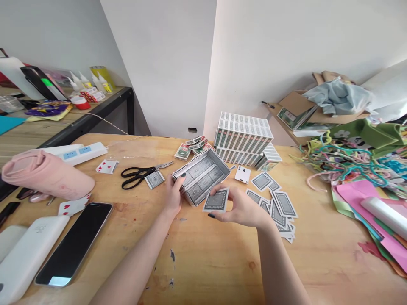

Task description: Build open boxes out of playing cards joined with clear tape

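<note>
My left hand (174, 194) is closed on the near left side of an open box (203, 176) covered with grey-backed playing cards, its thumb over the rim. The box tilts, so its card-lined inside shows. Just off the box's near right side, my right hand (238, 205) pinches one playing card (216, 200) with its patterned back toward me. I cannot tell if that card touches the box. To the right lie several loose playing cards (280, 212), mostly face down, and a face-up spade card (242, 174). Black-handled scissors (140, 174) rest left of the box beside a card piece (154, 180).
Stacked card packs (243, 137) stand behind the box, with a few more packs (182, 151) to their left. A phone (74, 243), a pink roll (47, 173) and a power strip (84, 153) lie at left. Coloured yarn (346, 159) and paper sheets (359, 195) fill the right.
</note>
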`<state>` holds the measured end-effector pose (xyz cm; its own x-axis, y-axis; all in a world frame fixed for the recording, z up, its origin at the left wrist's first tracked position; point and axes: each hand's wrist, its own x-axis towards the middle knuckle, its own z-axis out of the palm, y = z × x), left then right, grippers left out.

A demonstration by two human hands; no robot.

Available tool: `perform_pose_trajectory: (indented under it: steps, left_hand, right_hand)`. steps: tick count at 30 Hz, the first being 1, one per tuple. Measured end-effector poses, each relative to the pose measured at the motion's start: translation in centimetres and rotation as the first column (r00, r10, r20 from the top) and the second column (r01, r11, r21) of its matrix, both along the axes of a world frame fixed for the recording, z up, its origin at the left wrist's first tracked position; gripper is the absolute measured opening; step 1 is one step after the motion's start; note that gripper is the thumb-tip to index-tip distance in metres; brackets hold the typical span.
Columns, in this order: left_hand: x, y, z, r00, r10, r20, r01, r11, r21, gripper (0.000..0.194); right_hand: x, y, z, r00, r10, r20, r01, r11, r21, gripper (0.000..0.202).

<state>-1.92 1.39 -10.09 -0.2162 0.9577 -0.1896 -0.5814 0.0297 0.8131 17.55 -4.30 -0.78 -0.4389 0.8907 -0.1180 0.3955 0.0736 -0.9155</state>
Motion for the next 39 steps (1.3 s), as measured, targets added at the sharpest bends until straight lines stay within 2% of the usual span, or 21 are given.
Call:
perform_pose_trajectory:
  steps: [6, 13, 21, 29, 33, 36, 39]
  left_hand:
    - [0.1, 0.0, -0.1, 1.0, -0.008, -0.03, 0.008, 1.0, 0.013, 0.025]
    - [0.0, 0.0, -0.2, 0.999, -0.008, -0.033, 0.008, 1.0, 0.0, 0.025]
    - [0.0, 0.0, -0.1, 0.999, -0.001, -0.039, 0.001, 1.0, 0.002, 0.024]
    - [0.1, 0.1, 0.1, 1.0, -0.002, -0.03, 0.001, 1.0, -0.008, 0.027]
    - [0.1, 0.0, 0.2, 1.0, -0.005, -0.026, 0.005, 1.0, -0.014, 0.027]
    - [0.1, 0.0, 0.2, 1.0, -0.003, -0.027, 0.003, 1.0, -0.017, 0.026]
    - [0.1, 0.1, 0.1, 1.0, 0.002, -0.027, -0.003, 1.0, -0.017, 0.026]
  right_hand:
    - [0.0, 0.3, -0.4, 0.999, 0.008, 0.047, -0.005, 0.999, -0.051, 0.042]
    - [0.3, 0.7, -1.0, 0.982, 0.019, -0.189, -0.047, 0.988, -0.145, 0.039]
    - [-0.2, 1.3, -1.7, 0.949, -0.086, -0.303, 0.002, 0.964, -0.265, 0.038]
    - [0.1, 1.8, -2.5, 0.953, -0.159, -0.259, 0.097, 0.967, -0.238, 0.04]
    - [-0.2, 1.9, -2.9, 0.97, -0.185, -0.154, 0.149, 0.964, -0.219, 0.044]
    - [-0.5, 1.7, -2.8, 0.977, -0.201, -0.072, 0.185, 0.965, -0.187, 0.043]
    - [-0.5, 1.5, -2.4, 0.975, -0.206, -0.085, 0.187, 0.964, -0.191, 0.041]
